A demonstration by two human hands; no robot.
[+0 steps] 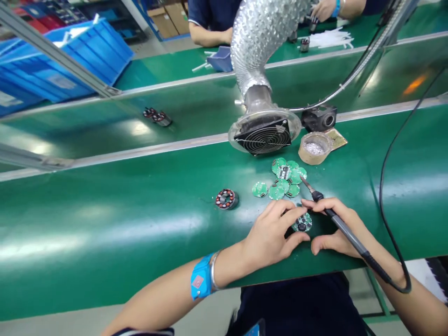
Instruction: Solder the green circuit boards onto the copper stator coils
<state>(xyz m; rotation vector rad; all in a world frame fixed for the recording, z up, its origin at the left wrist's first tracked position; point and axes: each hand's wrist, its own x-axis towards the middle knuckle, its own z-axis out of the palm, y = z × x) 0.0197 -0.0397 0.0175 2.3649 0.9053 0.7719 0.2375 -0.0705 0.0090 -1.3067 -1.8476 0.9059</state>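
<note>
My left hand (pixel 271 228) is closed around a round green circuit board (pixel 303 222) near the table's front edge, fingers and thumb at its rim. Whether something sits under the board is hidden. My right hand (pixel 338 226) holds a soldering iron (pixel 350 234), its tip pointing away from me towards the loose boards. The thumb and forefinger of that hand are spread close to the board's right side. Just beyond lies a pile of round green circuit boards (pixel 278 190). Left of my hands stands a motor stator (pixel 226 199) with copper windings.
A fume extractor fan (pixel 264 137) hangs from a silver duct (pixel 268 37) above the table. Behind the boards are a solder-filled tape roll (pixel 313 149) and a dark iron holder (pixel 320 119). The iron's cable (pixel 383 182) loops right. Stators (pixel 157 116) lie on the middle strip; a co-worker (pixel 210 21) sits opposite.
</note>
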